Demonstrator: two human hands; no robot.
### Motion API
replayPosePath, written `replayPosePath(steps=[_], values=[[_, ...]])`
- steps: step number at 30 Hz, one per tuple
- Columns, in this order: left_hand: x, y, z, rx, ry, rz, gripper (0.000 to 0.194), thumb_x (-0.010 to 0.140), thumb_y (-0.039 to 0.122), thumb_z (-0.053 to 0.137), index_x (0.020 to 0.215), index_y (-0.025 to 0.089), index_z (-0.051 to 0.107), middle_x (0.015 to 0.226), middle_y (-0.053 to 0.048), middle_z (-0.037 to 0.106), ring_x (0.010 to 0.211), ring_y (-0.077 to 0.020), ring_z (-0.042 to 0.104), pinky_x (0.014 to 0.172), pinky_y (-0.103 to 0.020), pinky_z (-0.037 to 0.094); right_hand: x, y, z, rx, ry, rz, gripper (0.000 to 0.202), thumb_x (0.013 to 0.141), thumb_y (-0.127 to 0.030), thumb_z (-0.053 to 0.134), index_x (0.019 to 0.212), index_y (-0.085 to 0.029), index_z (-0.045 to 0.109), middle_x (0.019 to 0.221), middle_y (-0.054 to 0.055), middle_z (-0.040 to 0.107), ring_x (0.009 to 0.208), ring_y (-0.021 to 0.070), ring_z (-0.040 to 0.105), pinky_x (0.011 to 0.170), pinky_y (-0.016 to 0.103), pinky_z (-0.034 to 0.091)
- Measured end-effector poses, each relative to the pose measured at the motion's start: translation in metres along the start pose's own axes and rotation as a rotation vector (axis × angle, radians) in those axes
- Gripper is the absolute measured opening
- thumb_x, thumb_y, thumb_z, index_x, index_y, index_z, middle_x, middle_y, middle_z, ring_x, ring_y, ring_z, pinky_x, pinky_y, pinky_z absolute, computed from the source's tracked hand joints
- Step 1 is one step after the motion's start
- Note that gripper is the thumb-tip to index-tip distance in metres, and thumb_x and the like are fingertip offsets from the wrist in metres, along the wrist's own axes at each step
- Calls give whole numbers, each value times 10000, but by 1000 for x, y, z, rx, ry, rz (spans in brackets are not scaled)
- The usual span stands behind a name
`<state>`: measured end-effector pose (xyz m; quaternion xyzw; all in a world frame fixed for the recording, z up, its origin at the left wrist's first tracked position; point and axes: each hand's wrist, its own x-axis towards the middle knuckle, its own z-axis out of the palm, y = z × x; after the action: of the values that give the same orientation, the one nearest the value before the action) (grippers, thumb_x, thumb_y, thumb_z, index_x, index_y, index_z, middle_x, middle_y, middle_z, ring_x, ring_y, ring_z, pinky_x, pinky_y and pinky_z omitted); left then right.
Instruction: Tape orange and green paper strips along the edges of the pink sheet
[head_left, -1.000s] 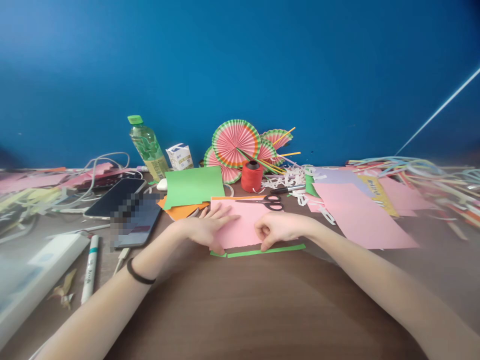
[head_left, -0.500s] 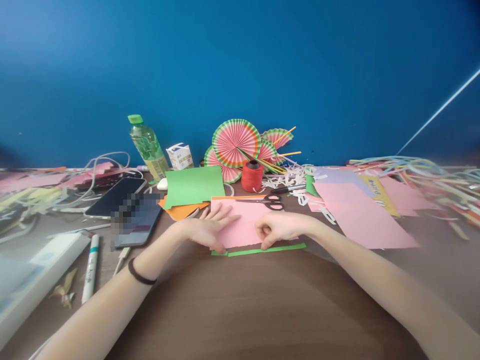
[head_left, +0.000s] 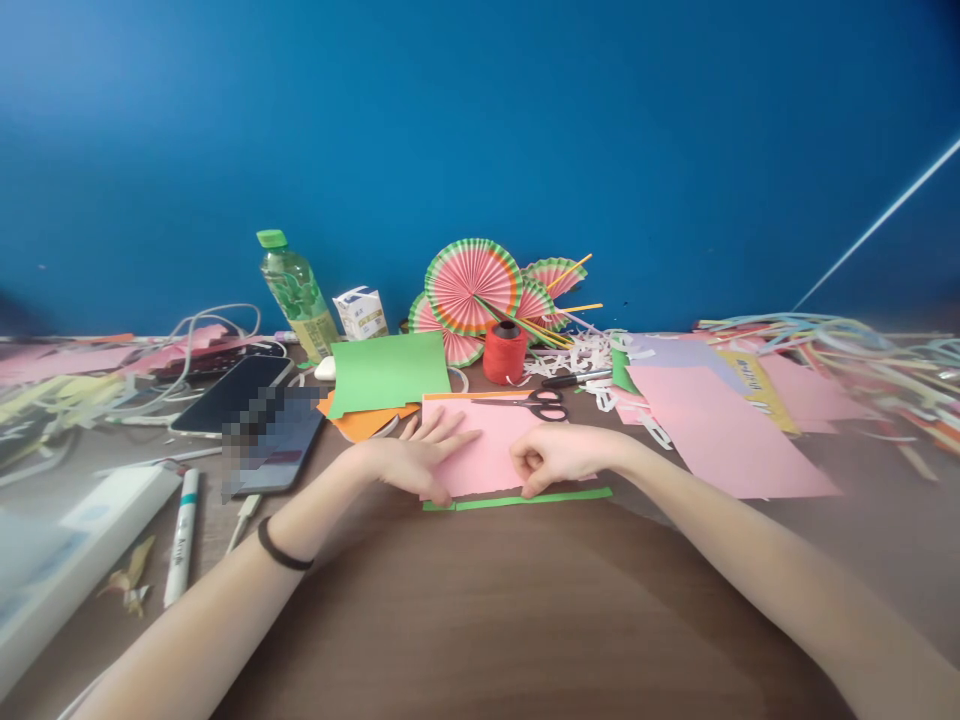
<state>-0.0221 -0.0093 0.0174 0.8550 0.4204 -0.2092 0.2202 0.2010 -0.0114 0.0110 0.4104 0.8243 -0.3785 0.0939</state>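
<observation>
A pink sheet (head_left: pixel 487 457) lies flat before me, with a narrow green strip (head_left: pixel 555 498) along its near edge. My left hand (head_left: pixel 421 455) rests with spread fingers on the sheet's left part, its thumb at the near edge by the strip's left end. Curled fingers show on my right hand (head_left: pixel 559 457), over the sheet's right part; a fingertip touches the near edge by the green strip. What those fingers pinch, if anything, is too small to make out. Black-handled scissors (head_left: pixel 546 404) lie across the sheet's far edge.
Behind the sheet stand a red thread spool (head_left: pixel 505 352) and pleated paper fans (head_left: pixel 472 285). A green sheet (head_left: pixel 390 372), a bottle (head_left: pixel 298 300), two phones and a marker (head_left: pixel 181 540) are on the left. Pink sheets (head_left: pixel 724 430) and paper strips lie on the right.
</observation>
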Motion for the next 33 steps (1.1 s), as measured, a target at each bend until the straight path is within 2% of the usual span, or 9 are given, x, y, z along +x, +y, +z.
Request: replayPosePath(steps=[18, 33], values=[[0, 1, 1, 11, -15, -9, 935, 637, 309, 528, 1381, 304, -40, 1435, -32, -203, 1276, -300, -215, 1020, -534, 25, -2, -2, -1, -6, 10, -26, 194, 681, -351, 591, 688, -164, 537, 530, -65, 434, 427, 52, 380, 425, 182, 283], [-1, 8, 0, 17, -21, -13, 951, 625, 320, 518, 1388, 246, -45, 1434, -46, -203, 1276, -282, -218, 1026, -516, -1, 0, 0, 0, -23, 37, -53, 190, 690, -350, 582, 688, -165, 541, 532, -64, 439, 442, 52, 383, 452, 179, 295]])
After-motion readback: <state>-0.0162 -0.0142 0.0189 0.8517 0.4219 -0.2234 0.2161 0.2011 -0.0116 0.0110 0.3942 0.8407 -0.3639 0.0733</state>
